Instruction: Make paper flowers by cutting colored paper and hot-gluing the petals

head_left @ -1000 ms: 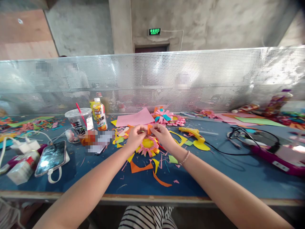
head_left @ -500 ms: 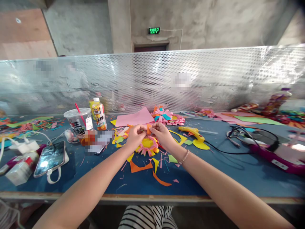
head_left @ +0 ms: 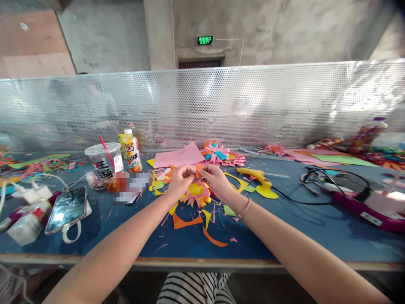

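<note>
Between the fingertips of both hands is a small piece of orange paper [head_left: 198, 171]. My left hand [head_left: 182, 179] is closed in a pinch at its left side, and my right hand [head_left: 214, 178] pinches it from the right. Just below the fingers lies a paper flower [head_left: 195, 193] with a yellow centre, a pink ring and yellow and pink petals; my hands partly cover its upper edge. Behind my hands lies a sheet of pink paper [head_left: 177, 156], and beside that sits a pink and blue paper flower [head_left: 217, 153].
A yellow glue gun [head_left: 253, 173] lies right, its black cord running to a purple power strip [head_left: 370, 211]. Orange scraps [head_left: 186, 221] lie in front. On the left are a plastic cup [head_left: 103, 162], a drink bottle [head_left: 132, 152] and a phone [head_left: 67, 210]. A perforated metal screen [head_left: 284, 105] stands behind.
The orange paper has shifted very slightly to the right between my fingers. Both hands stay in nearly the same place.
</note>
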{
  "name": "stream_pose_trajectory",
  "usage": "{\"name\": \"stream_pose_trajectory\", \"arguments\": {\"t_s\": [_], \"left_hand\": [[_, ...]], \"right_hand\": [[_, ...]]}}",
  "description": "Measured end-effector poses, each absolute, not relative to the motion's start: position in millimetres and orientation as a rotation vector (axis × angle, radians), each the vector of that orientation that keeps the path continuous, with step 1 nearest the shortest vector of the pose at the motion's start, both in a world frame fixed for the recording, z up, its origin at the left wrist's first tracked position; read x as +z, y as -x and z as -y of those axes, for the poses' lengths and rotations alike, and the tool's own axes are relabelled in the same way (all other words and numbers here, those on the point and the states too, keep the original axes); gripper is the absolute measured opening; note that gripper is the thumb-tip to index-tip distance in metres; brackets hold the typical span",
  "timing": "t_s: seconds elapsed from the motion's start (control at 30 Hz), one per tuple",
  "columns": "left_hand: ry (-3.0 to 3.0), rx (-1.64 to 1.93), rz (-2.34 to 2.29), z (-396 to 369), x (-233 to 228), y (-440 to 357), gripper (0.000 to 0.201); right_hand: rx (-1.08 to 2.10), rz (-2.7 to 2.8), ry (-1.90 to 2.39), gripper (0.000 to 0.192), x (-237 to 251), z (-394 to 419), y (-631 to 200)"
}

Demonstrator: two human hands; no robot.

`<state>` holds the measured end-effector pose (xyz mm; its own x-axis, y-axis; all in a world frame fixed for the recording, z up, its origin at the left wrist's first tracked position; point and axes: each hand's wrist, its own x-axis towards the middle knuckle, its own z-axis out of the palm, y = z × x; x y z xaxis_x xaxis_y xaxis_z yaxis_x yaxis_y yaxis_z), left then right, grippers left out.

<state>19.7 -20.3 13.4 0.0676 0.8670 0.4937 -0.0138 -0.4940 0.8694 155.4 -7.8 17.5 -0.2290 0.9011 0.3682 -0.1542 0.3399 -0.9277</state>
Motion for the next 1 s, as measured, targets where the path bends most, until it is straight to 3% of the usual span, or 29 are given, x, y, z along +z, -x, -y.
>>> {"name": "stream_pose_trajectory", "arguments": {"t_s": [0.17, 0.47, 1.0], "left_hand": [[-1.581, 1.498, -0.852, 23.5, 15.4, -19.7, 0.004], [-1.629, 1.485, -0.862, 21.6, 12.3, -20.1, 0.021], [-1.308, 1.471, -0.811, 27.5, 16.8, -28.4, 0.021]], "right_hand": [[1.148, 1.436, 0.730, 0.022, 17.9, 7.8, -155.9], [1.172, 1.408, 0.687, 0.025, 19.5, 9.6, -155.3], [1.157, 1.435, 0.667, 0.028, 19.6, 9.9, -155.0]]}}
